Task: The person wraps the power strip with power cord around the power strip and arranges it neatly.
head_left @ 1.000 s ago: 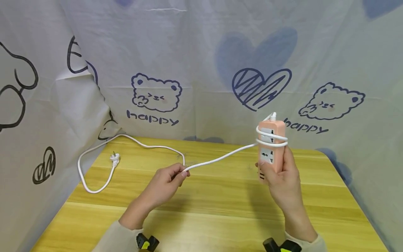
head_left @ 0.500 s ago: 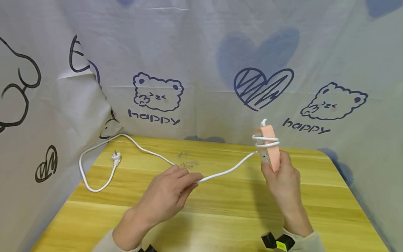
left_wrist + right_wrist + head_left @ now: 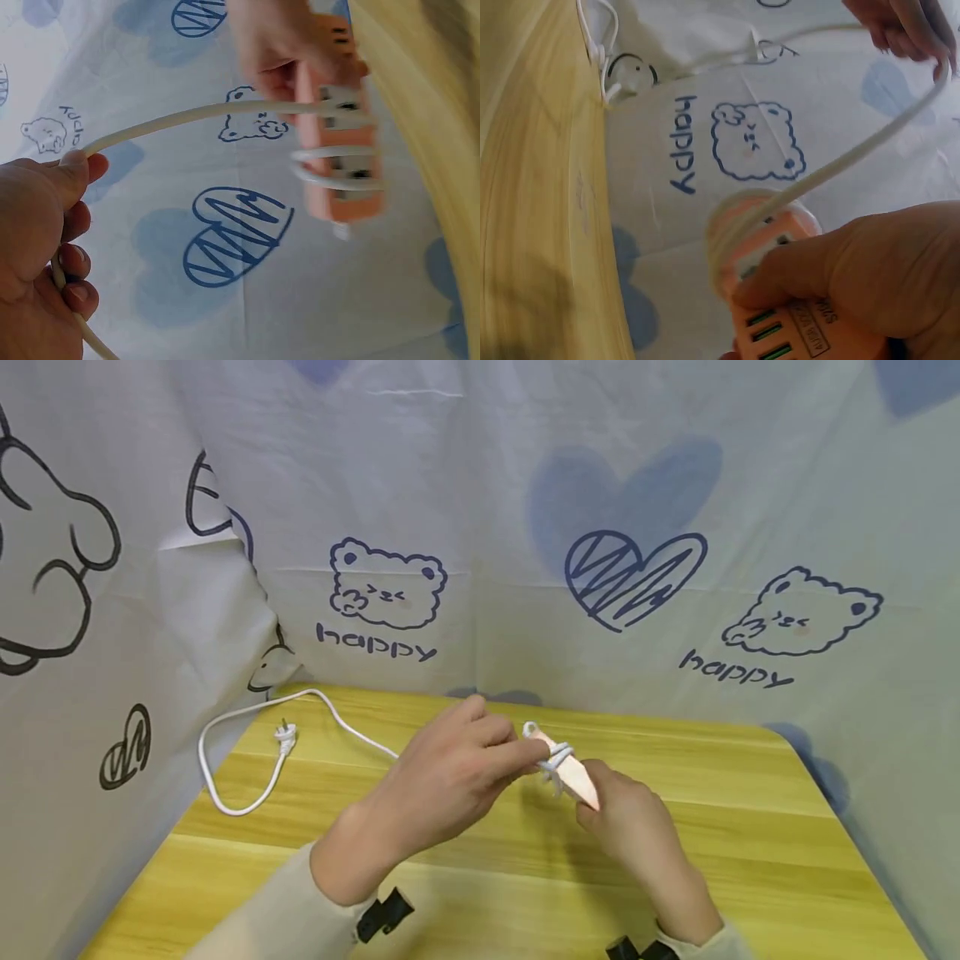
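Note:
A pink power strip (image 3: 577, 781) is gripped by my right hand (image 3: 637, 818) above the table, tilted and seen edge-on in the head view. Its sockets show in the left wrist view, and its USB ports in the right wrist view. The white cord (image 3: 172, 118) loops round the strip's body near the end where it emerges. With thumb and fingers curled, my left hand (image 3: 450, 768) holds a stretch of this cord; in the head view that hand overlaps the strip's far end. From there the cord runs left to a white plug (image 3: 286, 737) lying on the table.
The wooden table (image 3: 712, 860) lies under both hands. A pale cloth (image 3: 510, 635) printed with bears and hearts hangs behind it and along the sides. The cord's slack (image 3: 240, 810) curves along the table's left edge.
The left hand has moved up and right with the cord, over to the strip. The right hand has come left and lower, turning the strip from face-on to edge-on. The plug stays put.

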A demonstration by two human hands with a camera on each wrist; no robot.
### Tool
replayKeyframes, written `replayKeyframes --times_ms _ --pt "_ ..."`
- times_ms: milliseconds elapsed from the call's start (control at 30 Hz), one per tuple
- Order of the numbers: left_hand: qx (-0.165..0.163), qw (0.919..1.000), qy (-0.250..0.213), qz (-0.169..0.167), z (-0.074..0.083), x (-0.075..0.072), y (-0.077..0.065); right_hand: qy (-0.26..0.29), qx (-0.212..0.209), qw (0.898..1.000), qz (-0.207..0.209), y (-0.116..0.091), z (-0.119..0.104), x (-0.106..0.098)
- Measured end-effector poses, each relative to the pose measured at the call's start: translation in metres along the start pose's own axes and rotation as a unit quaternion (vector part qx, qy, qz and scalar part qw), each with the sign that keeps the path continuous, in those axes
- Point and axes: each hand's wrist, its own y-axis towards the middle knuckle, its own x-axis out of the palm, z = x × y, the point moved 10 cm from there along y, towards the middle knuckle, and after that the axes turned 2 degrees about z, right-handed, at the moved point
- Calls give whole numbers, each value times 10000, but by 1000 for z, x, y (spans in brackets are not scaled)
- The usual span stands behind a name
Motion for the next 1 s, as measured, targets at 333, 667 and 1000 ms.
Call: replayKeyframes --times_ms 333,667,1000 --pt "-27 9981 -584 -207 -36 17 16 38 -1141 9887 -970 -16 -38 20" --pt "-2032 9509 -1799 -1485 -100 59 -2 987 -2258 9600 -1331 -30 -63 14" --pt "-2814 9052 -2515 -1952 -122 89 -29 2067 -2610 9354 -1192 -38 -70 -15"
